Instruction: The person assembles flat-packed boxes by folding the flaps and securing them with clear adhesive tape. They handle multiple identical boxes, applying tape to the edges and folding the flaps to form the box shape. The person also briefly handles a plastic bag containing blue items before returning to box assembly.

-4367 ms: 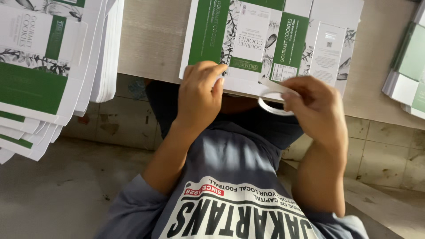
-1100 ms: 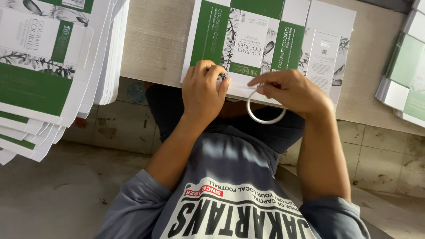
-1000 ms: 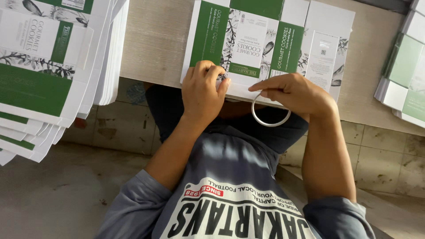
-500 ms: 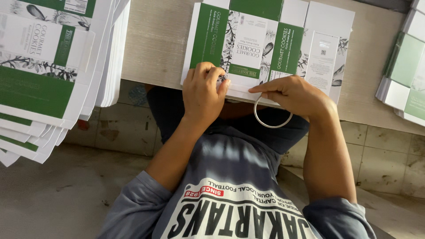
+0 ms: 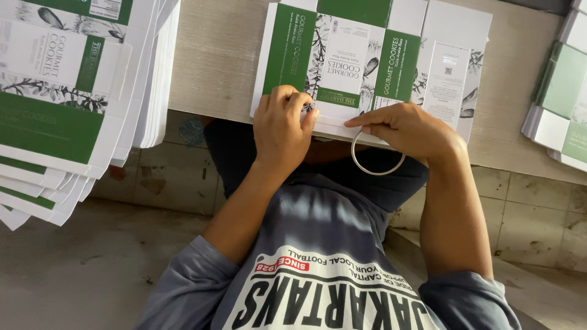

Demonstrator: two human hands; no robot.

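Left hand: fingers curled, pressing down on the near edge of the flat carton blank; its grip is clenched against the card, though whether it pinches the edge cannot be told. Right hand: grip grasping a thin roll of tape, a pale ring hanging just below the blank's near edge, with the forefinger extended along that edge.

The carton blank is unfolded, printed in green and white panels with leaf drawings, and lies flat on the counter, its near edge overhanging the counter's front slightly. It rests on at least one more blank of the same kind.

A tall stack of the same printed blanks sits at the left, fanned out over the counter edge. A further stack of blanks lies at the right, well apart from both hands. Tiled wall shows below the counter.
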